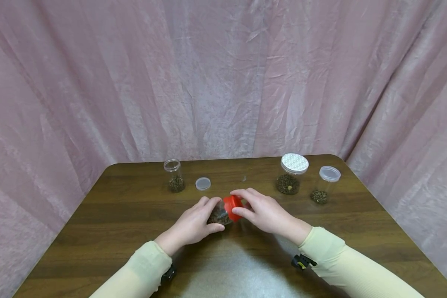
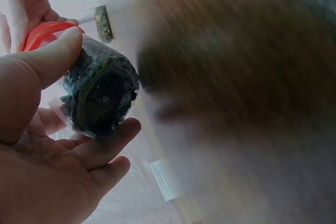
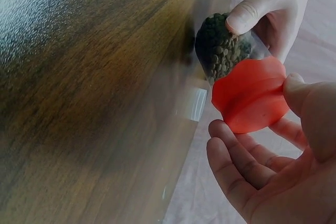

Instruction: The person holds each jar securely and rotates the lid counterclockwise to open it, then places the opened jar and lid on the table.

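Observation:
A clear jar (image 1: pixel 219 216) of brown pellets lies tilted on its side just above the wooden table, its red scalloped lid (image 1: pixel 231 207) toward the right. My left hand (image 1: pixel 191 223) grips the jar's body, thumb on the near side and fingers around the far side. With thumb and fingers, my right hand (image 1: pixel 266 213) holds the red lid by its rim. In the right wrist view the lid (image 3: pixel 254 95) sits on the jar's mouth and pellets (image 3: pixel 223 51) rest toward the base. The left wrist view shows the jar's round base (image 2: pixel 105 98).
Behind my hands stand a small lidless jar (image 1: pixel 176 182) with pellets and a loose clear lid (image 1: pixel 203 183). At the back right are a wider jar with a white patterned lid (image 1: pixel 295 163) and a smaller jar with a clear lid (image 1: pixel 330 174). Pink curtains (image 1: pixel 216 82) hang behind the table.

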`<action>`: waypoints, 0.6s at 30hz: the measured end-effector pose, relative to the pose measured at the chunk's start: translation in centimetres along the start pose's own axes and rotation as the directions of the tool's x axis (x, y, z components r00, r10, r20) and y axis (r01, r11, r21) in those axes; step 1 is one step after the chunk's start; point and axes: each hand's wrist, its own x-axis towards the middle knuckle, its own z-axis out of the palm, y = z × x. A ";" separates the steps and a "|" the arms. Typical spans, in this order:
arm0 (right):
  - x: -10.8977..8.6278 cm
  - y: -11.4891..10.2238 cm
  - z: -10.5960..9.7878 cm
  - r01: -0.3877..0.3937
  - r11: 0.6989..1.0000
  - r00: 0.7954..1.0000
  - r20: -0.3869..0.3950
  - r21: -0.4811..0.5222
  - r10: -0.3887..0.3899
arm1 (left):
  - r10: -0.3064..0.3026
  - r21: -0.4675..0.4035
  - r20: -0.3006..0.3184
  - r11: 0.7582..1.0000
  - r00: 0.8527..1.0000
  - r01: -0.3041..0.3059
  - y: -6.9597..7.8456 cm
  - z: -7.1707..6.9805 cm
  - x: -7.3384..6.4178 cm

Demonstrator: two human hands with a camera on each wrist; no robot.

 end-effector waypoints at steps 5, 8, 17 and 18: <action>-0.1 0.0 0.0 -0.005 1.000 1.000 0.003 0.004 0.005 | 0.003 0.000 -0.003 1.000 1.000 -0.003 0.0 0.1 0.0; -0.1 0.0 -0.1 -0.008 1.000 1.000 0.007 0.006 0.008 | 0.004 -0.002 -0.003 1.000 1.000 -0.004 0.0 0.1 0.0; -0.2 0.0 -0.1 0.014 1.000 1.000 0.002 0.019 -0.014 | 0.003 0.003 0.000 1.000 1.000 -0.003 0.1 0.0 0.0; -0.2 0.1 -0.1 0.015 1.000 1.000 0.003 0.021 -0.015 | 0.004 0.003 0.000 1.000 1.000 -0.004 0.1 0.1 0.0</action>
